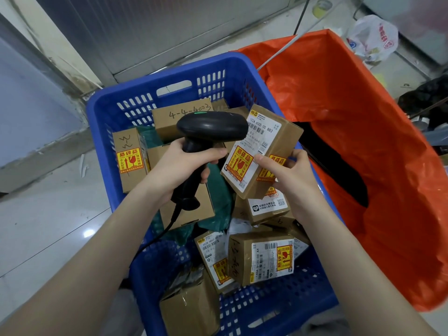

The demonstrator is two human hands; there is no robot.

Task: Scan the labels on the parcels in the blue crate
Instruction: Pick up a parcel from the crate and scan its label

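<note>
A blue slotted crate holds several brown cardboard parcels and green plastic mailers. My left hand grips the handle of a black barcode scanner; its head points right and a green light shows on top. My right hand holds a small brown parcel tilted above the crate. That parcel's white shipping label with barcodes and a yellow fragile sticker faces up, right beside the scanner head. The scanner's cable runs down past my left forearm.
An orange plastic bag lines an open bin touching the crate's right side. A white carrier bag lies on the floor at the back right. Pale floor tiles lie to the left, and a wall runs behind the crate.
</note>
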